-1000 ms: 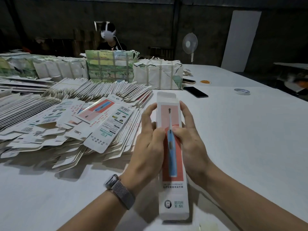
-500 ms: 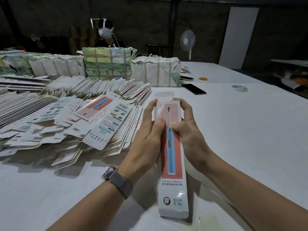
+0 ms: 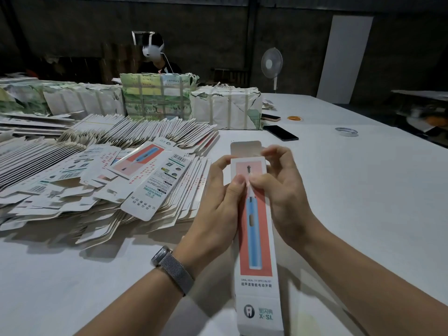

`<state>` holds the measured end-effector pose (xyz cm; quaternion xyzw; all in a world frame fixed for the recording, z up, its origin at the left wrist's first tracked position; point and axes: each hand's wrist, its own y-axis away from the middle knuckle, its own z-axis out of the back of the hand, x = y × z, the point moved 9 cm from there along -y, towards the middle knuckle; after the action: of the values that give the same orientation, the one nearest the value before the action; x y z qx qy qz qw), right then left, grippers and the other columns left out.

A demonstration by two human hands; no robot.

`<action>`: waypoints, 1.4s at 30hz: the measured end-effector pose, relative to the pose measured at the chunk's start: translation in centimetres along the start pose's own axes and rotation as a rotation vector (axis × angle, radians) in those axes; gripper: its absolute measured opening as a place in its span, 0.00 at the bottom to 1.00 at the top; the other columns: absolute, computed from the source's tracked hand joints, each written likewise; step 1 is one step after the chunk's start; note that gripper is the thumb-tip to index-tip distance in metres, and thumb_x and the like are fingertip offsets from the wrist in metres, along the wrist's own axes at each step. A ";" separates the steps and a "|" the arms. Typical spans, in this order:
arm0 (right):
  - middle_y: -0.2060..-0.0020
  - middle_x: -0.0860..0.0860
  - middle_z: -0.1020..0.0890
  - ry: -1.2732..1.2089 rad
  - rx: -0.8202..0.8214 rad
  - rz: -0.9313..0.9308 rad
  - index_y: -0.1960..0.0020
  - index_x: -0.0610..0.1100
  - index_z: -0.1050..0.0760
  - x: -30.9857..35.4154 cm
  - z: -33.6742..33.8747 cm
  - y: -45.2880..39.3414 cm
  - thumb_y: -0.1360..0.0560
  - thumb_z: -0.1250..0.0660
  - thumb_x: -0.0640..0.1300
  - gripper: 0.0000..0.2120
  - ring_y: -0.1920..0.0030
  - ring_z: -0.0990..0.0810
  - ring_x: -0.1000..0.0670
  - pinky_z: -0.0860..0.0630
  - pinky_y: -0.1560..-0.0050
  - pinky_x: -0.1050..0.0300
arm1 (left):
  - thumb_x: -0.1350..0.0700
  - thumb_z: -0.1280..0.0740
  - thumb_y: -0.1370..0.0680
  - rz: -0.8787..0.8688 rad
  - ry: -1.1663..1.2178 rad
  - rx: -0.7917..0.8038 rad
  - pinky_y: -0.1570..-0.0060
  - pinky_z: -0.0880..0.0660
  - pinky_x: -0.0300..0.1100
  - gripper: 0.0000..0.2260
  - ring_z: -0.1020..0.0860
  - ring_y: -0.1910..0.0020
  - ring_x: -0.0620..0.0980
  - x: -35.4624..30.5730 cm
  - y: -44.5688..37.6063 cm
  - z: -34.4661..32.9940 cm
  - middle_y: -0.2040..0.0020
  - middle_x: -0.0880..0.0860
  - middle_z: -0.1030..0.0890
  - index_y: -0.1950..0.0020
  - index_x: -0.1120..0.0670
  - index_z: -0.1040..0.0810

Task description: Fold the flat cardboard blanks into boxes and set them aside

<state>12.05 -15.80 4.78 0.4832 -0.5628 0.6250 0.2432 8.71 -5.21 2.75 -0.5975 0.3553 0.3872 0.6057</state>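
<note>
A long white toothbrush box [image 3: 254, 243], printed with a blue brush on a red panel, lies lengthwise in front of me, squared up into a tube. My left hand [image 3: 215, 204] grips its left side near the far end, thumb on the printed face. My right hand [image 3: 281, 190] grips the right side, thumb on the face and index finger at the far end's side flap. The far end flap [image 3: 246, 148] stands open. A large heap of flat blanks [image 3: 101, 180] is spread over the table's left half.
Strapped bundles of wrapped stock [image 3: 228, 107] stand behind the heap. A black phone [image 3: 280, 132], a tape roll [image 3: 346, 131] and an orange ring [image 3: 295, 118] lie on the white table [image 3: 363, 190] at the far right. Another person [image 3: 155, 57] sits behind the bundles; a fan [image 3: 272, 64] stands beyond.
Both hands have slid toward the box's far end. My right index finger has come up to the side flap there, and the end flap stays open.
</note>
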 end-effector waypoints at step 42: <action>0.66 0.52 0.19 0.061 -0.171 -0.133 0.62 0.48 0.20 0.5 1.5 -0.4 0.21 0.35 0.37 0.13 0.65 0.21 0.52 0.21 0.61 0.56 | 0.43 0.43 0.20 -0.009 -0.089 0.118 0.57 0.19 0.39 0.21 0.16 0.59 0.45 -0.2 0.6 -1.5 0.55 0.38 0.17 0.29 0.29 0.42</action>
<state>12.72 -17.19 5.23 0.4779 -0.5730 0.5716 0.3414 8.13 -6.70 2.60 -0.5444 0.3478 0.3889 0.6568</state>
